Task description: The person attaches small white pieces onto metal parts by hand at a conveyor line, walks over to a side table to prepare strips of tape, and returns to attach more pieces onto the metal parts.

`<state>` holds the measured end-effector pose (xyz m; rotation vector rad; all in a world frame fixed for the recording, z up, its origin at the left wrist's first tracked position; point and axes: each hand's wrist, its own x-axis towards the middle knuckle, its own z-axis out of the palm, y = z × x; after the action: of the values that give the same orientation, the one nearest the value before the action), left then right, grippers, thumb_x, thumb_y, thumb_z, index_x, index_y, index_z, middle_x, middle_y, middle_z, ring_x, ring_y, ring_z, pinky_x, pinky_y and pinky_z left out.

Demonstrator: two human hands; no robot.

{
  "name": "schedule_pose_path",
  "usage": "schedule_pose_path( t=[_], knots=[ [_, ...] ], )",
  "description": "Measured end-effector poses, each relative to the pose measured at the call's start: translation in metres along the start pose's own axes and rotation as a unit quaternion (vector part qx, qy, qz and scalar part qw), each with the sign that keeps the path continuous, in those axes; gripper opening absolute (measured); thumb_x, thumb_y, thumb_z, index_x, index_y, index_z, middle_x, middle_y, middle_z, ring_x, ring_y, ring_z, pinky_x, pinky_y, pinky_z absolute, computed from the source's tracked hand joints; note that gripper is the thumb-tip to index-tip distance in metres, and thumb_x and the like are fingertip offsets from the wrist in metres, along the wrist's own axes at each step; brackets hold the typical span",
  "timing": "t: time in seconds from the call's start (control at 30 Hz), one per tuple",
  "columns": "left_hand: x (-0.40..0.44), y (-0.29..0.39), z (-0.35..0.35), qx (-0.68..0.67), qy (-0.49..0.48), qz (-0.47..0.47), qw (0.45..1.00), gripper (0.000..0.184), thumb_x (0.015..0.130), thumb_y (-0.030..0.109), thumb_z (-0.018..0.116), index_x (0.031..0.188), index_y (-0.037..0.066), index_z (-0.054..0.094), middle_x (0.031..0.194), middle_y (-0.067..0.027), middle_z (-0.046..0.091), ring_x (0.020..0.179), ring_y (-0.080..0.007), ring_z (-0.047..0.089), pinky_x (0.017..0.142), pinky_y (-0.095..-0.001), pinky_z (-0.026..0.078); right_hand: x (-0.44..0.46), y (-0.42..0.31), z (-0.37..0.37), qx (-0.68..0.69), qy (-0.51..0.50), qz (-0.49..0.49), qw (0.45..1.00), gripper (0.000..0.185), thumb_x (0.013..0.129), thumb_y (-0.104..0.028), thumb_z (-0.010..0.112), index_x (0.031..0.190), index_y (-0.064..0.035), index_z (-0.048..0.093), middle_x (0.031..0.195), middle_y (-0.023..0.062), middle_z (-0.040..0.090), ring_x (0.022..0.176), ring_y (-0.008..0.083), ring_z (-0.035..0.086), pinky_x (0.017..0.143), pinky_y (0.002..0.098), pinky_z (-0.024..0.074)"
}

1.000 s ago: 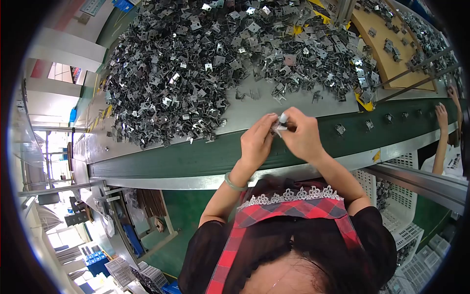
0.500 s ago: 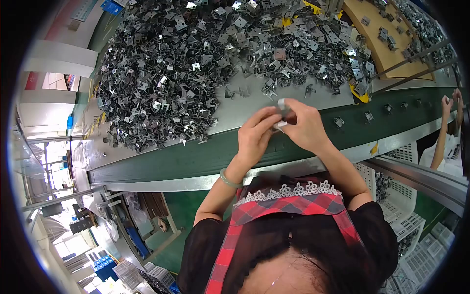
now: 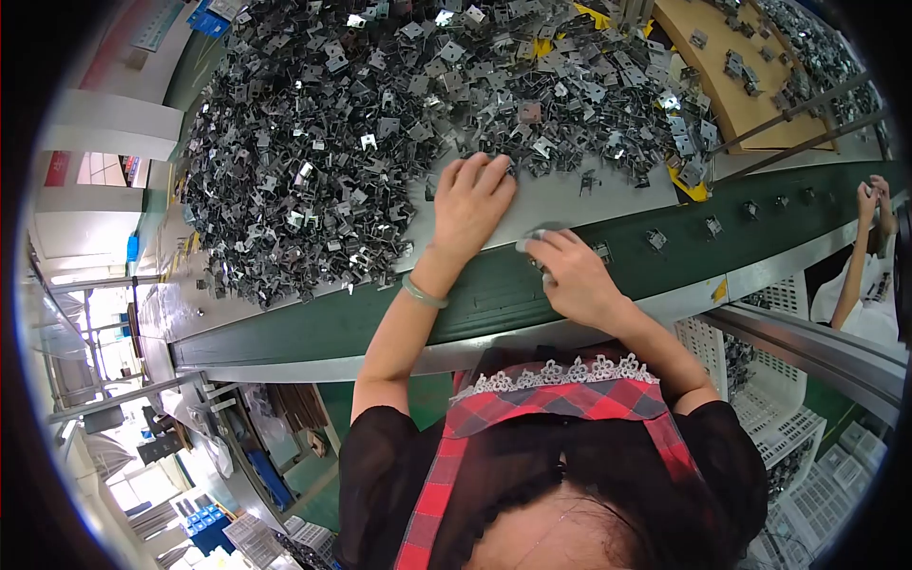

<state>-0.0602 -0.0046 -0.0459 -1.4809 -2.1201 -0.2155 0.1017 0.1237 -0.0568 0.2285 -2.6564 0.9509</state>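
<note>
My left hand [image 3: 472,211] reaches over the metal table, its fingers stretched out and slightly apart at the near edge of a big pile of small bent metal brackets [image 3: 313,142]. Its fingertips are among the pieces; no bracket shows in its grip. A pale bangle [image 3: 424,293] is on that wrist. Above the green conveyor belt [image 3: 380,328] is my right hand [image 3: 578,277], with pale covers on its fingertips and a gap between thumb and fingers. Just beyond its knuckles a metal bracket assembly [image 3: 602,253] lies on the belt.
More assemblies [image 3: 656,238] stand spaced along the belt to the right. A co-worker's hands [image 3: 874,195] are at the far right. A tan board [image 3: 731,85] with parts and metal rods [image 3: 798,109] lie at the upper right. White crates [image 3: 774,380] stand below the belt.
My hands were together over the belt and have parted. The left has moved up and left to the pile; the right has come down slightly. A bracket assembly now shows beside the right hand.
</note>
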Motion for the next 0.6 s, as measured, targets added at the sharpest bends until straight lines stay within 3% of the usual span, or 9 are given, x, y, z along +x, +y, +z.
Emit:
schedule_pose_path(
  t=[0.03,0.13,0.2,0.23,0.27,0.33,0.4,0.47,0.6],
  knots=[
    [0.001,0.004,-0.004,-0.001,0.0,0.002,1.0,0.016,0.075,0.016,0.067,0.09,0.011,0.068,0.11,-0.0029,0.063,0.101,-0.025,0.058,0.085,-0.0381,0.047,0.001,-0.001,-0.001,0.046,0.034,0.038,0.998,0.044,0.069,0.006,0.063,0.112,0.001,0.058,0.101,0.0166,0.061,0.083,0.0343,0.063,0.075,0.0393,0.0532],
    [-0.002,0.025,-0.02,-0.224,0.03,-0.229,0.947,0.011,0.081,0.011,0.069,0.089,0.005,0.068,0.1,-0.0047,0.064,0.087,-0.019,0.061,0.073,-0.0334,0.05,0.009,-0.003,-0.005,0.118,0.08,0.106,0.984,0.041,0.071,0.006,0.066,0.111,0.0023,0.058,0.1,0.0166,0.062,0.079,0.0319,0.064,0.072,0.035,0.0547],
    [-0.009,0.041,-0.031,-0.524,0.025,-0.365,0.769,0.009,0.087,0.009,0.067,0.09,0.0,0.067,0.093,-0.0045,0.064,0.079,-0.0108,0.059,0.064,-0.028,0.049,0.013,-0.001,-0.001,0.146,0.085,0.135,0.976,0.04,0.072,0.006,0.067,0.111,0.003,0.057,0.1,0.0174,0.062,0.079,0.0304,0.066,0.07,0.0331,0.0554],
    [-0.016,0.049,-0.035,-0.623,0.0,-0.418,0.662,0.012,0.092,0.01,0.064,0.094,-0.001,0.066,0.093,-0.0029,0.063,0.081,-0.006,0.056,0.064,-0.0229,0.047,0.013,0.002,0.007,0.129,0.171,0.051,0.976,0.04,0.073,0.005,0.069,0.111,0.0035,0.057,0.1,0.0182,0.062,0.079,0.0295,0.067,0.069,0.0323,0.0559],
    [-0.018,0.054,-0.039,-0.621,0.003,-0.42,0.662,0.012,0.092,0.01,0.064,0.094,-0.001,0.066,0.093,-0.0029,0.063,0.081,-0.006,0.056,0.064,-0.0229,0.047,0.014,0.003,0.011,0.111,0.253,-0.035,0.96,0.04,0.074,0.005,0.07,0.111,0.0041,0.057,0.099,0.0189,0.062,0.08,0.0285,0.068,0.069,0.0316,0.0565],
    [-0.02,0.059,-0.047,-0.763,0.069,-0.432,0.475,0.014,0.093,0.011,0.061,0.097,-0.002,0.065,0.097,-0.0022,0.061,0.081,-0.0081,0.056,0.068,-0.0234,0.049,0.022,-0.007,-0.002,0.135,0.244,-0.05,0.959,0.039,0.073,0.002,0.073,0.109,0.0028,0.058,0.097,0.0185,0.063,0.078,0.029,0.067,0.066,0.0314,0.0554],
    [-0.026,0.059,-0.049,-0.757,0.089,-0.42,0.493,0.016,0.095,0.012,0.059,0.102,-0.001,0.063,0.101,-0.0027,0.059,0.082,-0.01,0.057,0.073,-0.0251,0.052,0.023,-0.014,-0.002,0.159,0.236,-0.061,0.957,0.038,0.072,0.0,0.076,0.107,0.0015,0.059,0.096,0.0181,0.064,0.076,0.0295,0.067,0.063,0.0313,0.0542],
    [-0.035,0.056,-0.049,-0.803,0.063,-0.445,0.391,0.016,0.095,0.012,0.059,0.103,-0.001,0.062,0.104,-0.0029,0.058,0.079,-0.0118,0.059,0.077,-0.0274,0.055,0.021,-0.015,0.003,0.339,0.211,0.037,0.916,0.029,0.072,0.002,0.075,0.098,0.0024,0.063,0.09,0.0163,0.065,0.076,0.029,0.067,0.064,0.0294,0.0545],
    [-0.043,0.048,-0.055,-0.796,0.002,-0.384,0.467,0.014,0.092,0.008,0.062,0.103,0.0,0.062,0.104,-0.0037,0.058,0.079,-0.0135,0.063,0.075,-0.0271,0.055,0.023,-0.013,-0.005,0.446,0.138,0.088,0.88,0.021,0.072,0.004,0.072,0.092,0.0025,0.064,0.091,0.0158,0.066,0.076,0.0288,0.068,0.065,0.0295,0.0552]
  ],
)
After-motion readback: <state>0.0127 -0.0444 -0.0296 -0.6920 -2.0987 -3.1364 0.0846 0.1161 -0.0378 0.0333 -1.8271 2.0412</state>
